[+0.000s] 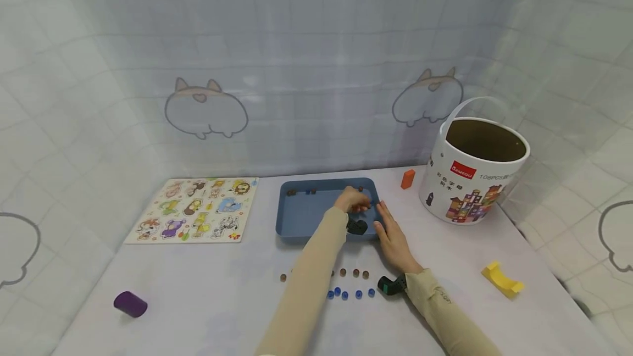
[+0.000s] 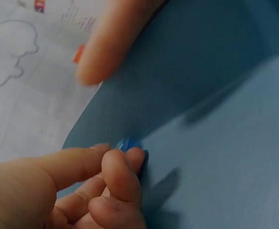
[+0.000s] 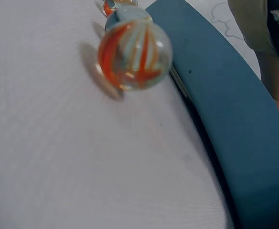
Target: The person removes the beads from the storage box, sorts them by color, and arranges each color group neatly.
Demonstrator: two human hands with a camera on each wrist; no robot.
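My left hand [image 1: 353, 200] is inside the blue tray [image 1: 316, 237], close to its right wall. In the left wrist view its fingertips pinch a blue glass marble [image 2: 126, 144] low by the tray wall. The right hand [image 1: 395, 240] lies along the outside of the tray's right edge, fingers straight and touching the rim. A few brown-looking marbles [image 1: 292, 192] and a blue one sit along the tray's back. In front of the tray, a row of brownish marbles [image 1: 356, 272] and a row of blue marbles [image 1: 358, 294] lie on the table; an orange-striped clear marble [image 3: 134, 55] shows in the right wrist view.
An animal puzzle board [image 1: 198, 210] lies left of the tray. At the right stands a white bucket [image 1: 470, 180] with a handle, an orange block [image 1: 407, 178] beside it. A yellow arch block [image 1: 502, 279] and a purple cylinder [image 1: 131, 304] lie nearer the front.
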